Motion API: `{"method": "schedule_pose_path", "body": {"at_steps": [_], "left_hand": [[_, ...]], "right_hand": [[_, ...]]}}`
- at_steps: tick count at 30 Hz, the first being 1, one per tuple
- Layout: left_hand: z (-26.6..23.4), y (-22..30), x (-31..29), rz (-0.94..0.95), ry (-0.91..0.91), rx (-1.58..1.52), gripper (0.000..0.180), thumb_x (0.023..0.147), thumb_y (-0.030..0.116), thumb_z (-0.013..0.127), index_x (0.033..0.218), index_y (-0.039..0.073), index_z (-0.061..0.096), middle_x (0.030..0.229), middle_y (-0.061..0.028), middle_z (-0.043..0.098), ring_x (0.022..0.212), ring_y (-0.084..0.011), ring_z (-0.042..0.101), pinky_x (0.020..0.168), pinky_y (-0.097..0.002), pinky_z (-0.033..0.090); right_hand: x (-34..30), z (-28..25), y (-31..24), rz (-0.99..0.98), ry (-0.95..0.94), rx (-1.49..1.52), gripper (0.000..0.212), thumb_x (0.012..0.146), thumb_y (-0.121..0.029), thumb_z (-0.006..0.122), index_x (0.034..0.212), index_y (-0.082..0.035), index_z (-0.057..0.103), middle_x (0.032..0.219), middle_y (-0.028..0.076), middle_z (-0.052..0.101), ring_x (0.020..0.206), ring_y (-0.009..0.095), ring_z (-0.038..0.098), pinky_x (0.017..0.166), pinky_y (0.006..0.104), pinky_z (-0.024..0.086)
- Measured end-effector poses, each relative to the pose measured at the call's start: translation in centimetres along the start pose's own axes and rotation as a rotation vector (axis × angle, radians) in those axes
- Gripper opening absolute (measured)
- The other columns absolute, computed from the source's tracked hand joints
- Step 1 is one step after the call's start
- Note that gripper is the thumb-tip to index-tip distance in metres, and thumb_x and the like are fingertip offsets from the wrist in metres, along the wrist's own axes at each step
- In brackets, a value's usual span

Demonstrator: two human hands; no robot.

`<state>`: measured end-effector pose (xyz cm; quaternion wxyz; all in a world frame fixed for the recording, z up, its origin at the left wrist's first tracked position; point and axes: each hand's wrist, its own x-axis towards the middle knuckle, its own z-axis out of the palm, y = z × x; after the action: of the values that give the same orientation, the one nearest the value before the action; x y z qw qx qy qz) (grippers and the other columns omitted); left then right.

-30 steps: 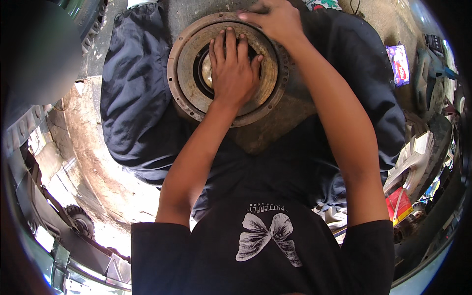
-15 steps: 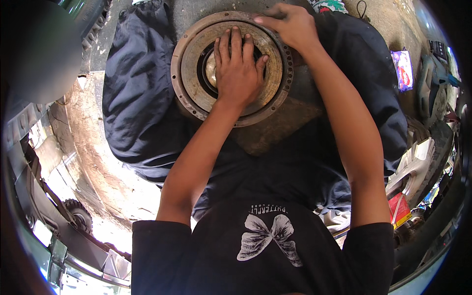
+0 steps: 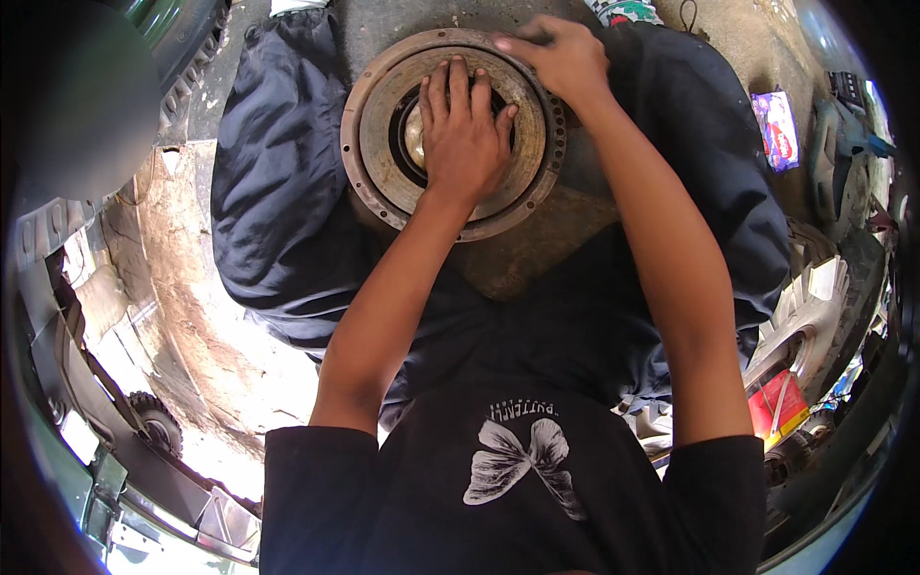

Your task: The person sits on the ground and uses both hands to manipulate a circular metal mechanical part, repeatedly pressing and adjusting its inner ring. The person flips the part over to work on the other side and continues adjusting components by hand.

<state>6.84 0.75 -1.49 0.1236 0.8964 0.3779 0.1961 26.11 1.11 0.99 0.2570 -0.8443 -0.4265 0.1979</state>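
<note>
Contact has shifted: the right hand, its hold hard to make out, is slightly farther right around the round, rust-brown metal plate between the navy-trousered legs, while the left hand, fingers apart, rests across its middle, presumably steadying it.

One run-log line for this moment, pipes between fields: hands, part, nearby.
left hand: spread over round metal part | right hand: at part's upper-right rim | nearby: purple packet, right of dark trousers
</note>
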Motion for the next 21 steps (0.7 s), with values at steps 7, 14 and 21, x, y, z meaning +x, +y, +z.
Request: {"method": "schedule_pose_path", "body": {"at_steps": [7,14,21], "left_hand": [[0.1,0.3,0.3,-0.024,0.006,-0.067,0.057,0.106,0.036,0.061,0.146,-0.004,0.053,0.158,-0.0280,0.042,0.152,-0.0462,0.032,0.128,-0.0614,0.021],[-6.0,1.5,-2.7,-0.121,0.023,-0.650,0.040,0.106,0.022,0.065,0.138,-0.002,0.064,0.140,-0.0222,0.061,0.137,-0.0377,0.055,0.117,-0.0473,0.041],[-7.5,3.2,-6.6,-0.469,-0.250,-1.286,0.033,0.107,0.018,0.066,0.133,-0.004,0.071,0.118,-0.0075,0.075,0.111,-0.0153,0.068,0.103,-0.0310,0.050]], "right_hand": [[-5.7,-1.9,-0.2,-0.007,0.207,-0.123,0.040,0.087,-0.048,0.088,0.106,-0.013,0.082,0.099,0.011,0.079,0.089,0.030,0.076,0.082,0.0428,0.057],[-18.3,-4.6,-2.4,0.463,0.088,1.186,0.030,0.104,-0.025,0.074,0.122,0.000,0.072,0.099,-0.001,0.068,0.089,0.009,0.060,0.085,0.0251,0.049],[-21.1,-1.7,-3.2,0.416,-0.126,1.455,0.028,0.107,-0.021,0.069,0.129,-0.003,0.067,0.099,-0.002,0.066,0.089,0.008,0.057,0.084,0.0246,0.050]]}}
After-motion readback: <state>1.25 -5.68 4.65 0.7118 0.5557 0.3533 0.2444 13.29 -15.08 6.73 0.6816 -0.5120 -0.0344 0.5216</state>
